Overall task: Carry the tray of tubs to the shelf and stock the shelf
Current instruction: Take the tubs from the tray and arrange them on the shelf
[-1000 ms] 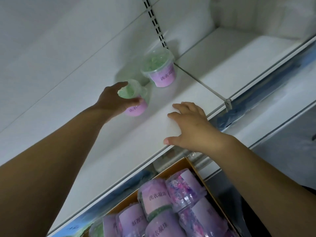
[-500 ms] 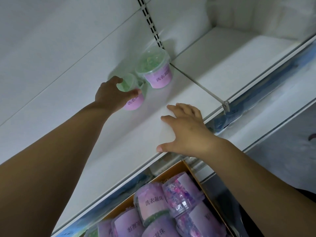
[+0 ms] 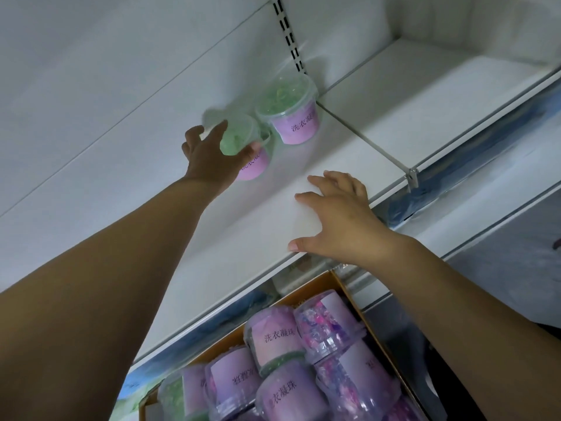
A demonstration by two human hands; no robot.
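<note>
As the left hand (image 3: 217,153), fingers curled round its green tub (image 3: 239,138), pushes deeper onto the shelf (image 3: 243,238), that tub now sits just beside the placed tub (image 3: 288,117). The right hand (image 3: 337,214) stays flat, fingers spread. The tray (image 3: 306,290) holds more tubs to stock.

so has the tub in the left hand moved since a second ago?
Yes. The held tub slid rearward, closing on the standing tub beside the slotted upright.

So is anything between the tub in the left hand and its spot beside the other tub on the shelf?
Nothing visible: the left hand holds its tub right beside the other tub on the shelf.
</note>
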